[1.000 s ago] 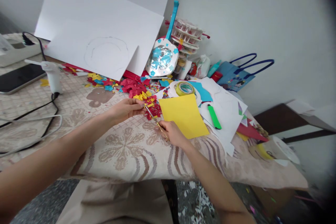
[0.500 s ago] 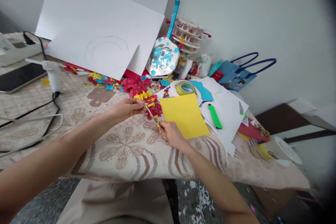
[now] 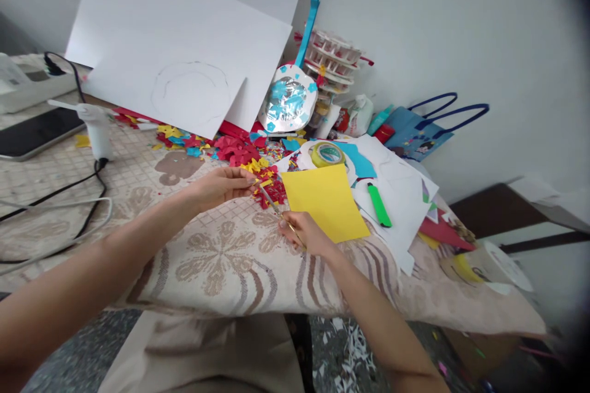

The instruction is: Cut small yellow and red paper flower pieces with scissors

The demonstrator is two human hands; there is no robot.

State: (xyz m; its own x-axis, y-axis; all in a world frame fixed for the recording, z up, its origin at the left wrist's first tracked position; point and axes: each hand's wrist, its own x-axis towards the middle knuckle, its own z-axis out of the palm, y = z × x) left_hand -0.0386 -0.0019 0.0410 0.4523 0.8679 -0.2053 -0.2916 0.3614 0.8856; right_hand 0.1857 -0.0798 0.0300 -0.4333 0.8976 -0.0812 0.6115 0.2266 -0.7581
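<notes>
My right hand (image 3: 305,233) is closed round the handles of small scissors (image 3: 275,206), whose blades point up and left toward my left hand. My left hand (image 3: 222,185) pinches a small yellow paper scrap (image 3: 262,182) at the blade tips. Both hands hover over the patterned tablecloth (image 3: 221,258). A yellow paper sheet (image 3: 326,202) lies flat just right of my right hand. A heap of red, yellow and blue paper cuttings (image 3: 239,152) lies just beyond my hands.
White boards (image 3: 184,49) lean on the wall behind. A glue gun (image 3: 94,129), cables, a phone (image 3: 32,134) and a power strip sit at the left. A tape roll (image 3: 326,154), green marker (image 3: 378,204), foil-covered paddle (image 3: 289,98), stacked trays and blue bag (image 3: 415,132) lie right.
My hands have stayed almost in place; the right hand with the scissors has shifted slightly, and the view has drifted a little.
</notes>
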